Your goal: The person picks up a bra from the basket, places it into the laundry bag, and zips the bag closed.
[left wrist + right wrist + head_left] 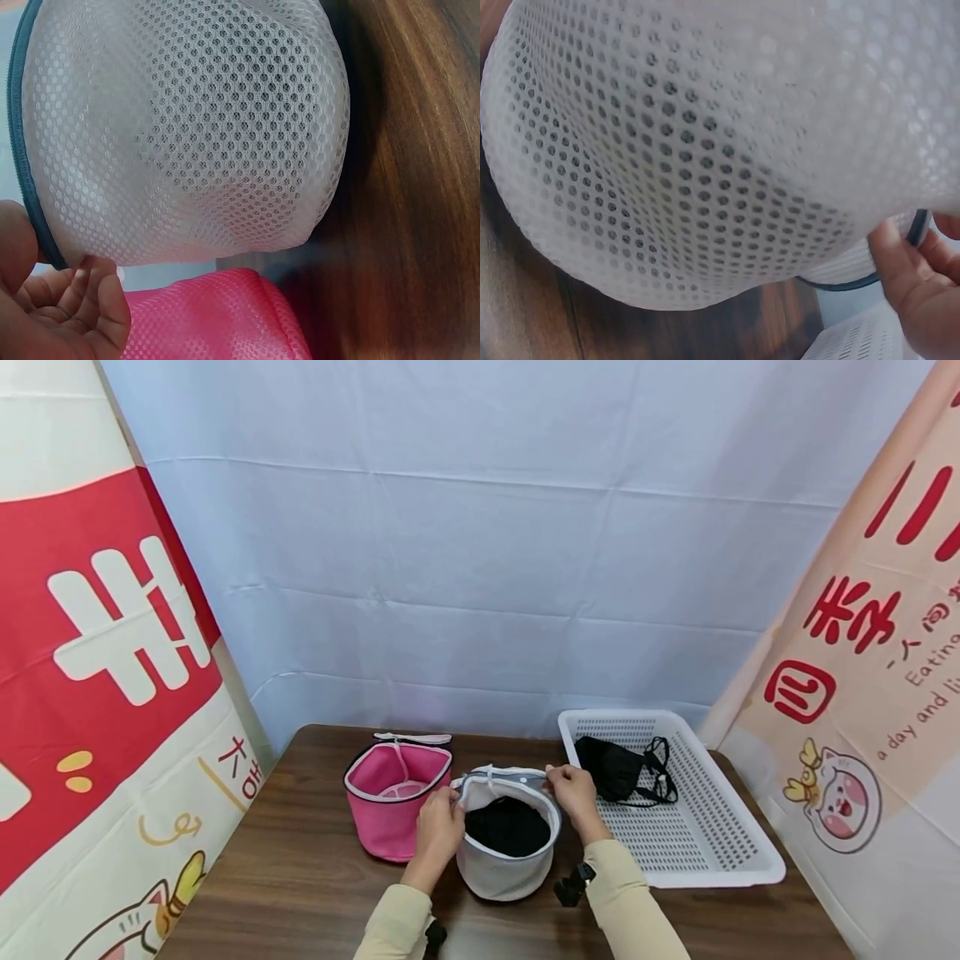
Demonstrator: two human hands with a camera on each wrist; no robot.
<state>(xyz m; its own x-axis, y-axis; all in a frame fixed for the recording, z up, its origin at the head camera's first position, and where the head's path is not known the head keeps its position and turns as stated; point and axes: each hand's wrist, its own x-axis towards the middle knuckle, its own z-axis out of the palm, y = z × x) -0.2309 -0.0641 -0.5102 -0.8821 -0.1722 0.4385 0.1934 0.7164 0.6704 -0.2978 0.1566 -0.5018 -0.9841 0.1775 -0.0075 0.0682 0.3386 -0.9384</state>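
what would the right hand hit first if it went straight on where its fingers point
Most likely the white mesh bag, which the right hand already pinches; in the head view its fingers point left toward the bag's far side, though exact depth is unclear.

Pinching the bag [667, 165] by its dark-edged rim [840, 286] with the right hand [922, 289]; showing brown table [615, 337] behind. Catching part of the basket [859, 337].

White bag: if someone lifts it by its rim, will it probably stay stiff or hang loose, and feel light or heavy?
The white bag would probably flex rather than stay rigid, since its mesh shows soft folds in the right wrist view. It is likely light, as the mesh is full of holes, though the black contents may add weight.
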